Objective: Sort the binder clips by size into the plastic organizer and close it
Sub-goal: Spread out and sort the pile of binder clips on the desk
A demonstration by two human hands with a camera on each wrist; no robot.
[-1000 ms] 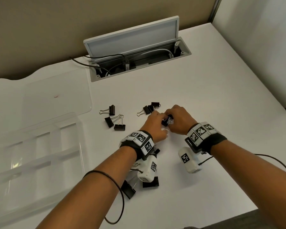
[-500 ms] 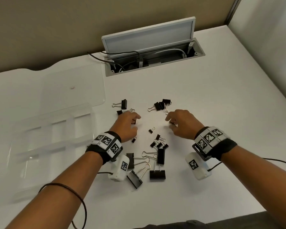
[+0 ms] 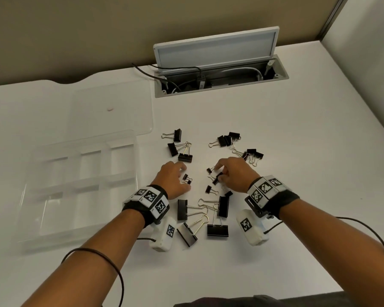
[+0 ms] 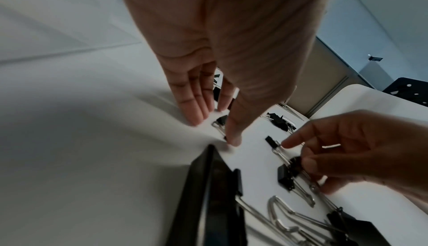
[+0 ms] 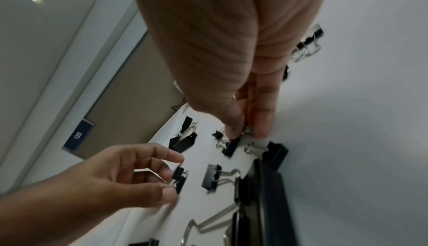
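Observation:
Black binder clips lie scattered on the white table. Large clips [image 3: 217, 230] sit nearest me, medium clips [image 3: 177, 149] farther off, small clips [image 3: 208, 189] in the middle. The clear plastic organizer [image 3: 87, 140] stands open at left, its compartments bare and its lid [image 3: 111, 107] flat behind it. My left hand [image 3: 185, 178] hovers over a small clip [image 4: 220, 122]; the thumb tip touches its wire handle and the fingers lie straight beside it. My right hand [image 3: 217, 173] pinches another small clip [image 5: 232, 144] between thumb and fingers against the table.
An open cable hatch [image 3: 220, 80] with its raised flap and cords sits at the back of the table. More medium clips [image 3: 253, 155] lie just beyond my right hand. A tan partition wall runs behind the table.
A second ago both hands held one clip together at the centre. They parted; the left reached toward the medium clips, then came back over the small ones. The right dropped onto a small clip.

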